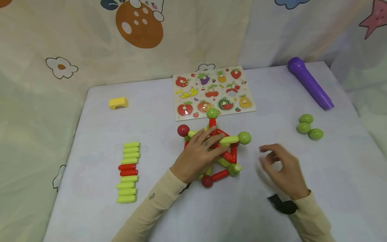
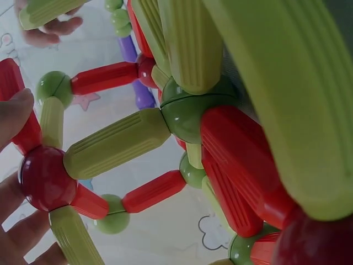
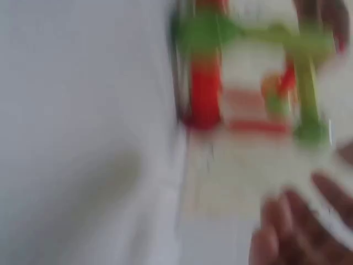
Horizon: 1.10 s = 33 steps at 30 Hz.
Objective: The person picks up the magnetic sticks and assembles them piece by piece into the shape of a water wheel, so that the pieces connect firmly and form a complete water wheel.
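A frame of red and green rods joined by red and green balls (image 1: 225,148) stands at the table's centre. My left hand (image 1: 208,144) lies on top of it with its fingers stretched across the upper rods. In the left wrist view the frame (image 2: 187,113) fills the picture, and the fingers (image 2: 14,118) touch a red rod beside a dark red ball (image 2: 47,176). My right hand (image 1: 272,156) hovers just right of the frame, blurred, loosely curled and holding nothing. The right wrist view is blurred; it shows the frame (image 3: 207,83) and my fingers (image 3: 287,232).
A row of loose green and red rods (image 1: 128,173) lies at the left. A yellow arch block (image 1: 118,103) sits at the far left. A fruit puzzle board (image 1: 213,92) lies behind the frame. Three green balls (image 1: 308,127) and a purple cylinder (image 1: 309,83) are at the right.
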Each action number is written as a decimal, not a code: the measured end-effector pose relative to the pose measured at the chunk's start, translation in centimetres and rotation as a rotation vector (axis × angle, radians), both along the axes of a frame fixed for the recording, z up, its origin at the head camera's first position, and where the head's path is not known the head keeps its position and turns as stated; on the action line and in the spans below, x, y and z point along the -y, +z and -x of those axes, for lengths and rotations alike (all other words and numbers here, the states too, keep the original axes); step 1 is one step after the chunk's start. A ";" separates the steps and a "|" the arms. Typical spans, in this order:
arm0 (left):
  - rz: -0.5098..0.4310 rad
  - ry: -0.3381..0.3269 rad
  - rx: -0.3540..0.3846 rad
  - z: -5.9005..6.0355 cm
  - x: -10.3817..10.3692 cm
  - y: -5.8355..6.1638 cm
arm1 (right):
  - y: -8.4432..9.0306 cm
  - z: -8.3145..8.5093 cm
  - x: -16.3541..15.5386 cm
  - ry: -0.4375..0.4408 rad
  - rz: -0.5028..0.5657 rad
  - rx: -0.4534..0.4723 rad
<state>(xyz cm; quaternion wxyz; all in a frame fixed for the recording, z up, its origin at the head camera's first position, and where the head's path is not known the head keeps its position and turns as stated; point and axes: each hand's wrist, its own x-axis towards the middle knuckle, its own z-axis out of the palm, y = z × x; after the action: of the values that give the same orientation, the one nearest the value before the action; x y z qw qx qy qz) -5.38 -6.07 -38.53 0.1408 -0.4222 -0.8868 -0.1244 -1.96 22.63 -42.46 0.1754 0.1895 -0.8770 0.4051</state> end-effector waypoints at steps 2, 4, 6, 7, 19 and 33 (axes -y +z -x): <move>-0.008 -0.002 0.006 0.1 -0.1 0.0 | 0.4 1.3 -3.0 -0.211 -0.074 -0.011; -0.020 -0.004 0.010 0.1 -0.1 0.0 | 0.8 2.6 -6.0 -0.391 -0.177 0.070; -0.035 -0.008 0.012 0.1 -0.1 0.0 | 0.9 3.7 -8.8 -0.484 -0.284 0.216; -0.040 -0.009 0.012 0.2 -0.1 0.0 | 0.8 4.1 -10.0 -0.491 -0.335 0.289; -0.079 -0.001 0.028 0.6 0.4 0.0 | 0.7 4.2 -12.2 -0.483 -0.310 0.323; -0.108 -0.005 0.031 0.7 0.6 -0.1 | 2.4 -2.0 3.3 0.286 0.382 0.027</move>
<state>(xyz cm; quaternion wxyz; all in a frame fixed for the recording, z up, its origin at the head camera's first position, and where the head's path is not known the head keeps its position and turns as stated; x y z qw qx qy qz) -6.07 -6.63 -38.65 0.1494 -0.4142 -0.8798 -0.1792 0.01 19.30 -40.10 0.1372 0.2695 -0.7512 0.5867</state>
